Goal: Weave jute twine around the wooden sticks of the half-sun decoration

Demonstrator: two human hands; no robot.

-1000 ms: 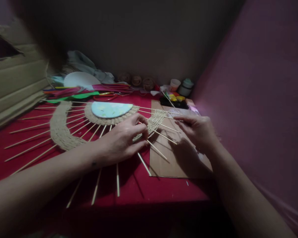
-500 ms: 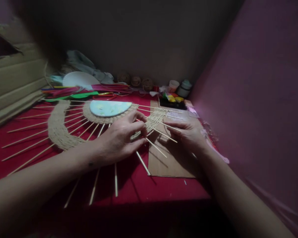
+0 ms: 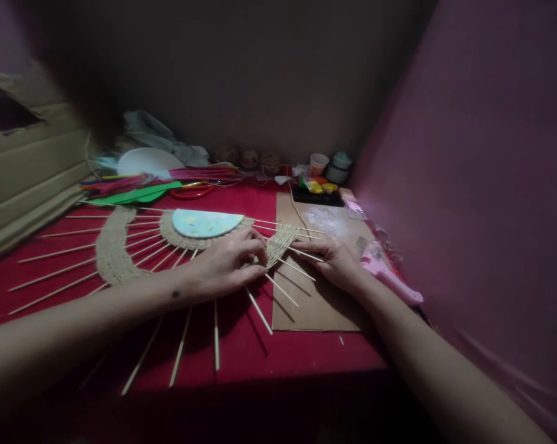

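Note:
A half-round piece with several thin sticks fanning out lies on the red cloth (image 3: 306, 354). Its centre is a pale blue half disc (image 3: 207, 223) with a woven twine rim. Farther out, a woven twine band (image 3: 109, 250) crosses the sticks, its right end (image 3: 282, 242) between my hands. My left hand (image 3: 239, 259) is closed on this band, thumb and fingers bent around its edge. With fingers pressed together, my right hand (image 3: 336, 259) grips the stick ends at the band's right side. A strand of twine (image 3: 299, 209) runs back from near my right fingers.
Under my right hand lies a brown board (image 3: 322, 308). A pink glue gun (image 3: 391, 280) is at the right edge. Behind are red-handled scissors (image 3: 192, 192), green sheets (image 3: 139, 194), twine balls (image 3: 249, 159), a cup (image 3: 319, 163) and a jar (image 3: 338, 167). Cardboard (image 3: 33, 154) stands left.
The view has shifted slightly. My right hand has moved a little toward the band and the glue gun shows more fully. The twine strand over the board is now plainer.

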